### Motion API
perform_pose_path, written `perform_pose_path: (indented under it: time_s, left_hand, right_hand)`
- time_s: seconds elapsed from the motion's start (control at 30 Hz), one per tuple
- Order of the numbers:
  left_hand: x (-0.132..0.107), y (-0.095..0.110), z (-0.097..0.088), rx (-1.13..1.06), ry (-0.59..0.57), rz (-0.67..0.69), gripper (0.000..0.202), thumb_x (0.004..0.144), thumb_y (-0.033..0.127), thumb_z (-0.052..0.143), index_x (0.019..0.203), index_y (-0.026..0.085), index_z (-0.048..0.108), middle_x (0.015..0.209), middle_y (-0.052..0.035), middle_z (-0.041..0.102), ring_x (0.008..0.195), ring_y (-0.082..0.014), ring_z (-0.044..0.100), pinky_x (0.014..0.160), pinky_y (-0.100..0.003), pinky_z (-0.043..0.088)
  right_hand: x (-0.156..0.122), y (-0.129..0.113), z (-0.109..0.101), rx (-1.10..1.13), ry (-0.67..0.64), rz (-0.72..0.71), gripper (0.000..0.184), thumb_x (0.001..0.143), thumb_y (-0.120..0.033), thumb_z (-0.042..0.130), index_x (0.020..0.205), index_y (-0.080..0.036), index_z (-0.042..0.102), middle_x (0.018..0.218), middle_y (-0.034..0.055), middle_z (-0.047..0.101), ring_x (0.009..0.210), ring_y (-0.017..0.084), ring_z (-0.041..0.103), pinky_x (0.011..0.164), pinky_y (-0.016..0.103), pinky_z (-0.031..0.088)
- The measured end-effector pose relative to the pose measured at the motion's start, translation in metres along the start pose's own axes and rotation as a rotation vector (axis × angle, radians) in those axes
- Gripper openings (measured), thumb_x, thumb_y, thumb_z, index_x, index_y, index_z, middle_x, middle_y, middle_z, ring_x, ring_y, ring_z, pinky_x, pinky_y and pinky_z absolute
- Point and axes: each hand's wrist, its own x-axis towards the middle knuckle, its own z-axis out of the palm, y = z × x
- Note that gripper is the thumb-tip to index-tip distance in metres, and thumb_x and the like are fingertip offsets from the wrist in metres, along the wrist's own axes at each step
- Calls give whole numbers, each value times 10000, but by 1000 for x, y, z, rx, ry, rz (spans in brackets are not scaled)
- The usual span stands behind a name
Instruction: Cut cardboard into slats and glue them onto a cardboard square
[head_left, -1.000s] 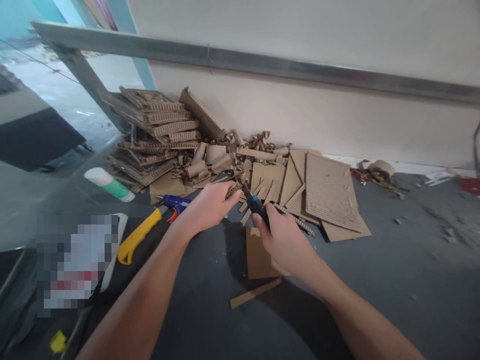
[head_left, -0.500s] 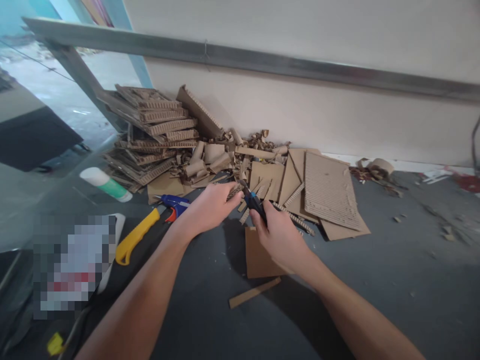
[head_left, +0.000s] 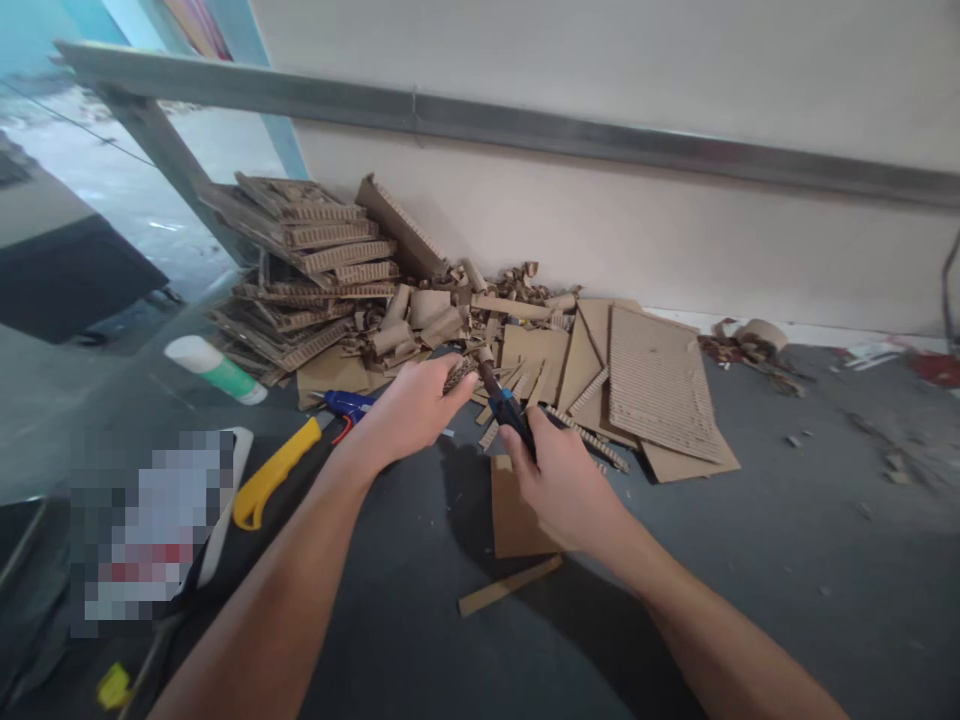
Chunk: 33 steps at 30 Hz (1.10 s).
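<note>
My left hand (head_left: 412,405) is closed on a small piece of corrugated cardboard (head_left: 460,374), mostly hidden by the fingers. Wrapped round the black and blue handle of a utility knife (head_left: 511,412) is my right hand (head_left: 562,475). The knife tip points up and left, close to the cardboard but apart from it. Below the right hand lies a square of brown cardboard (head_left: 514,520), partly covered by that hand. A narrow cardboard strip (head_left: 510,587) lies nearer to me. A blue glue gun (head_left: 347,404) rests beside my left wrist, partly hidden behind it.
A yellow-handled cutter (head_left: 271,477) and a white-green tube (head_left: 216,368) lie at left, near a pixelated object (head_left: 150,535). Corrugated panels (head_left: 315,250) are stacked at back left. Scraps (head_left: 420,320) and flat cardboard sheets (head_left: 660,380) lie along the wall (head_left: 600,240).
My left hand has moved slightly left with the cardboard, so a gap now shows between it and the knife. My right hand is nearly in the same place.
</note>
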Motion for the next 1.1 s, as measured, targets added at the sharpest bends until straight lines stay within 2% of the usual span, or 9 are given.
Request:
perform_pose_path:
  time_s: [0.17,0.33,0.47,0.63,0.83,1.1]
  left_hand:
    - [1,-3,4,72,-29,23,415,983,511,359,1019,174,599,580,-7,598,457,-169,559,504,-277,359]
    - [1,-5,5,113,-53,63,427,977,520,364,1013,171,608,649,-20,631,494,-174,579,562,-285,384]
    - [1,-4,5,89,-58,52,429,979,522,361,1045,176,605,582,3,596,469,-174,565,547,-282,371]
    - [1,-2,1,67,6,24,397,983,505,374,978,177,598,510,19,537,490,-181,573,531,-271,348]
    - [0,-5,-4,50,20,6,463,988,521,372,1188,157,576,515,29,533,511,-182,579,546,-261,364]
    - [1,-4,0,79,-26,32,361,975,495,412,977,186,598,492,32,518,466,-163,549,541,-263,365]
  right_hand:
    - [5,4,4,36,5,-29,237,1009,-387,374,834,-228,391,625,12,529,525,165,517,503,247,258]
    - [10,9,6,71,25,-55,236,1003,-389,386,827,-233,389,624,10,533,532,169,522,505,247,272]
    - [9,10,6,117,15,-64,245,1005,-393,381,817,-236,377,600,2,525,509,162,519,493,244,273]
    - [6,7,6,98,14,-35,232,1002,-395,380,839,-231,399,616,14,548,517,168,529,497,248,269]
    - [5,4,6,72,-5,-14,223,998,-400,376,860,-229,415,619,21,556,522,174,528,500,254,261]
    - [8,6,8,40,52,-54,225,994,-393,392,838,-231,403,632,26,561,566,186,548,527,258,289]
